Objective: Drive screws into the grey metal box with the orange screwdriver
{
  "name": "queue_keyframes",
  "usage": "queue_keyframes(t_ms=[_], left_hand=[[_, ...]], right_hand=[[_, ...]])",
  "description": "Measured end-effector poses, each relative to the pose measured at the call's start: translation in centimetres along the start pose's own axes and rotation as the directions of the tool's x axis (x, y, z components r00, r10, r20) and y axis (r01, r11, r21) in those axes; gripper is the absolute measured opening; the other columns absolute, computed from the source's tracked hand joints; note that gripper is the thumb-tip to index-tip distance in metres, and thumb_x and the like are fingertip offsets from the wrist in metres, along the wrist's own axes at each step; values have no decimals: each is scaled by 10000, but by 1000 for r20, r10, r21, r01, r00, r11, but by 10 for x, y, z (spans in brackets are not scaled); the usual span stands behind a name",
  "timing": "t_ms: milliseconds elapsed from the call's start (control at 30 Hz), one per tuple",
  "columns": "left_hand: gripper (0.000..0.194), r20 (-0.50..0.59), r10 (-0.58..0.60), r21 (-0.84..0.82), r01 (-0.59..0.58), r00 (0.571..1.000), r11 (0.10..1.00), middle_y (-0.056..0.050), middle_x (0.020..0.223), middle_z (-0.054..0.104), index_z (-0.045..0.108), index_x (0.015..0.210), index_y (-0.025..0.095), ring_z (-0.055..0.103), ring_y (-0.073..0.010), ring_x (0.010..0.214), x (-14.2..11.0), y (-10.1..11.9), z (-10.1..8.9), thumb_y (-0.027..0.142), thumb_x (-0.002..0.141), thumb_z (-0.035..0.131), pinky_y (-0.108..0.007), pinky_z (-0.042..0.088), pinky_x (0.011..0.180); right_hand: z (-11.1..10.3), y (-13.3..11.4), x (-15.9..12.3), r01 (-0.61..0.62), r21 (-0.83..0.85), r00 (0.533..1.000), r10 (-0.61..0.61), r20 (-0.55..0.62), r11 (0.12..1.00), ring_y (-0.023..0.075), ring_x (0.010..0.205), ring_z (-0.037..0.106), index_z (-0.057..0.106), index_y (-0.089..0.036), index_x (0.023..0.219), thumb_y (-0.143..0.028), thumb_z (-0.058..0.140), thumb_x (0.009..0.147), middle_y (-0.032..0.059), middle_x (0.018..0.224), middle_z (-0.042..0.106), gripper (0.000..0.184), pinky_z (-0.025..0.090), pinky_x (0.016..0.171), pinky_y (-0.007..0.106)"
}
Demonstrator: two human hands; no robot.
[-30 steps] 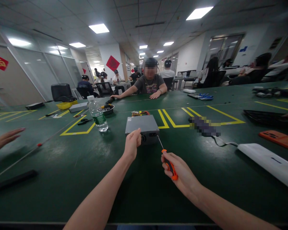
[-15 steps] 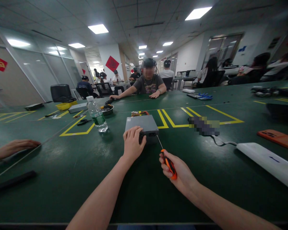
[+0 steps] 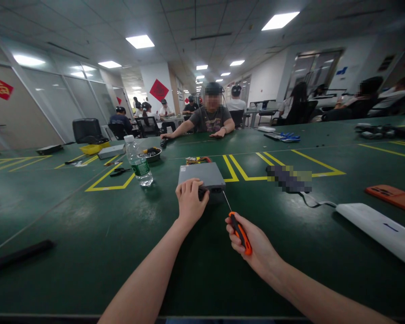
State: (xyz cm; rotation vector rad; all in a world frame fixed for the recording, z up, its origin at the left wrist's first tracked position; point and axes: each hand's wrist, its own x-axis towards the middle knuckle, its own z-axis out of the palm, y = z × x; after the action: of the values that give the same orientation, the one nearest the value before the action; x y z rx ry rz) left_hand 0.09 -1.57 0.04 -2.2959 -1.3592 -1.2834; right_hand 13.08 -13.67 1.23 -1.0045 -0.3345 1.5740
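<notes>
A grey metal computer power supply (image 3: 204, 174) lies on the green table with its socket side facing me. Colourful cables (image 3: 198, 160) come out behind it. My left hand (image 3: 191, 198) is closed around its near left corner, fingers on top and thumb at the front face. My right hand (image 3: 248, 236) is wrapped round the orange and black handle of a screwdriver (image 3: 240, 231). The thin shaft points up and left, and its tip is at the near right corner of the power supply. Whether the tip sits in a screw is too small to tell.
A water bottle (image 3: 139, 164) stands left of the power supply, with a metal bowl (image 3: 152, 155) behind it. To the right lie a white power strip (image 3: 380, 229) and an orange phone (image 3: 393, 198). A black bar (image 3: 20, 255) lies at left. Across the table sits a person (image 3: 212, 117).
Another person's hand at the left edge has gone out of view. The scene has shifted slightly right. My hands keep their holds on the power supply and screwdriver.
</notes>
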Motion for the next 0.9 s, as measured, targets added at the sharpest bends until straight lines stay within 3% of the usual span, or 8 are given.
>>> queue_keyframes(t_ms=[900], left_hand=[[221,16,-12,12,12,1000,1000,-52,1096,569,529,986,225,478,-230,1060,0,1,0,265,778,589,-399,265,967]], right_hand=[[6,8,8,-29,-172,997,41,67,985,34,393,398,554,-120,771,-301,421,909,-11,595,511,263,256,341,138]])
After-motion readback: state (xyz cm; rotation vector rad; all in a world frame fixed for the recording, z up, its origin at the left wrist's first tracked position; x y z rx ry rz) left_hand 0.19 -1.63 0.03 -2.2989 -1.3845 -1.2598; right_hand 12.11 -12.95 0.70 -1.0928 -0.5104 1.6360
